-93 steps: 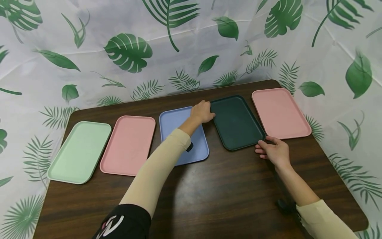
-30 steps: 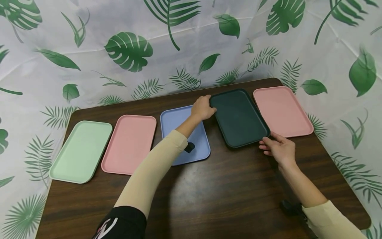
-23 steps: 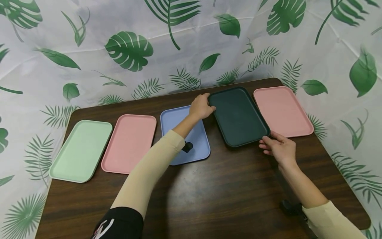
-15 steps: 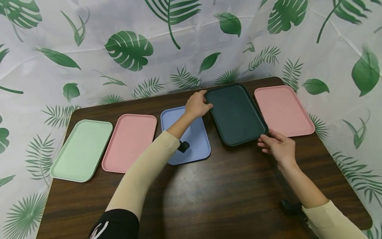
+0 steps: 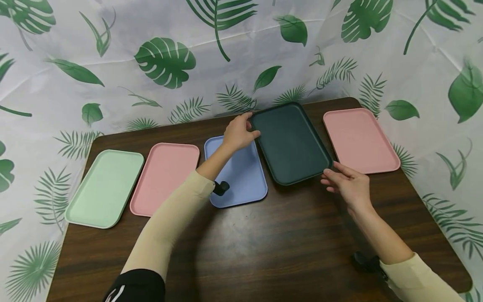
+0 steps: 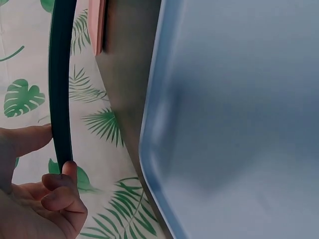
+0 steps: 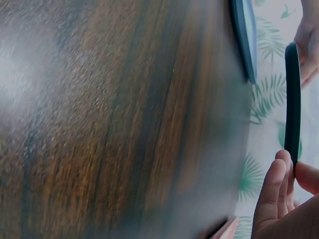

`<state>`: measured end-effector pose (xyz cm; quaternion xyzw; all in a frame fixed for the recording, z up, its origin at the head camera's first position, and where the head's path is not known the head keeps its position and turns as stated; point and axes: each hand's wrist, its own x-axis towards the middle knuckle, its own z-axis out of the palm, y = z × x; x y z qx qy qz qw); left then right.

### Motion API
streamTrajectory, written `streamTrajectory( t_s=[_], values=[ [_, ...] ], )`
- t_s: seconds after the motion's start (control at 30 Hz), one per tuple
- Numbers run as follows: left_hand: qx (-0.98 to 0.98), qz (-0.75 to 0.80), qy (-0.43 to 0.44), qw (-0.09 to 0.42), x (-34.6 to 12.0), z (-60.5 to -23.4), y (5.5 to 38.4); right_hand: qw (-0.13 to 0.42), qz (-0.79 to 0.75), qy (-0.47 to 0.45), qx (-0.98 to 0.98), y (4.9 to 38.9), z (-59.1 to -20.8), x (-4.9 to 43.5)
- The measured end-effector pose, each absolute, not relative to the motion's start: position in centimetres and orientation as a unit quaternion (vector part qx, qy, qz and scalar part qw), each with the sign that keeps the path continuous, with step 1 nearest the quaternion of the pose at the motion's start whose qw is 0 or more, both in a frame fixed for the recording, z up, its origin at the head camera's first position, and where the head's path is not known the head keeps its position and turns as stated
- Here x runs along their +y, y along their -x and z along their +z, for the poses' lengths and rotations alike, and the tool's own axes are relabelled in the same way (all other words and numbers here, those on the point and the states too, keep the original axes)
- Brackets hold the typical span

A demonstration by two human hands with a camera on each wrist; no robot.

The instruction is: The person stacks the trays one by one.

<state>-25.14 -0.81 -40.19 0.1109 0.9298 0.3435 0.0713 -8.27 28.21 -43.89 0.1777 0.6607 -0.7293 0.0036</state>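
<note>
1. Left hand (image 5: pixel 240 132) and right hand (image 5: pixel 348 184) pinch opposite corners of the dark green tray (image 5: pixel 292 144).
2. It's off the table (image 5: pixel 271 251), between blue tray (image 5: pixel 243 176) and right-end pink tray (image 5: pixel 360 140).
3. Looks like carrying; the next move calls for level hands.

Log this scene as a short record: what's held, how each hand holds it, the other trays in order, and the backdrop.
Held: dark green tray, raised off the table
Left grip: left hand pinches its far left corner
Right grip: right hand pinches its near right corner
Other trays, left to right: mint tray, first pink tray, blue tray, second pink tray
Backdrop: leaf-print cloth
</note>
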Motion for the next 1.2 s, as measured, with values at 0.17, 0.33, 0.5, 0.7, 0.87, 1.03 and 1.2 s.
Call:
streamTrajectory(
  t_s=[0.17,0.33,0.5,0.7,0.87,1.03,1.2],
  values=[
    [0.924,0.357,-0.115,0.076,-2.3,-40.1,24.6,0.016,-0.726,-0.165,0.668,8.1,-43.8,27.5],
    [0.925,0.353,-0.117,0.078,-3.3,-39.9,24.4,0.028,-0.721,-0.162,0.674,7.9,-43.9,26.9],
    [0.925,0.350,-0.129,0.074,-4.1,-39.3,24.4,0.032,-0.727,-0.157,0.668,7.9,-43.8,26.3],
    [0.919,0.364,-0.128,0.079,-5.2,-39.0,24.2,0.039,-0.742,-0.155,0.651,7.9,-43.6,25.7],
    [0.917,0.372,-0.117,0.085,-6.3,-39.2,24.0,0.048,-0.739,-0.147,0.656,8.1,-43.7,25.3],
    [0.920,0.365,-0.118,0.084,-7.2,-39.3,24.0,0.057,-0.735,-0.144,0.660,8.2,-43.7,24.7],
    [0.916,0.377,-0.114,0.079,-8.1,-39.1,23.9,0.068,-0.728,-0.144,0.666,8.1,-43.7,23.8]
  ],
)
